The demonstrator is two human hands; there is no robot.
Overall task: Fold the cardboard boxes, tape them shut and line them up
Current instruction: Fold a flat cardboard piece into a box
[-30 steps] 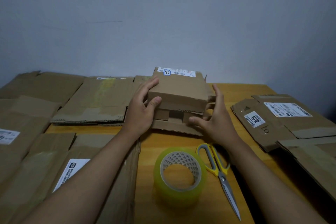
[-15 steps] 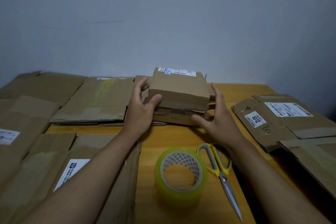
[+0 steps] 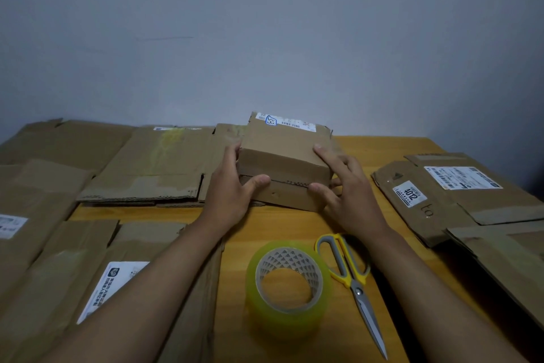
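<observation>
One head camera only, wide-angle, looking forward and down across the table [image 3: 294,221] toward the wall [image 3: 265,38] behind it. Both forearms come in from the bottom edge, so the hands sit close, mid-frame. The tape roll [image 3: 290,289] and scissors [image 3: 353,283] lie nearest the lens. Flat cardboard [image 3: 153,165] runs off both side edges. No second view to share anything.

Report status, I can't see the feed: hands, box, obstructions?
Both hands, left and right, grip the folded box, flaps closed, untaped. Tape roll and scissors lie near, untouched. Nothing blocking.
</observation>
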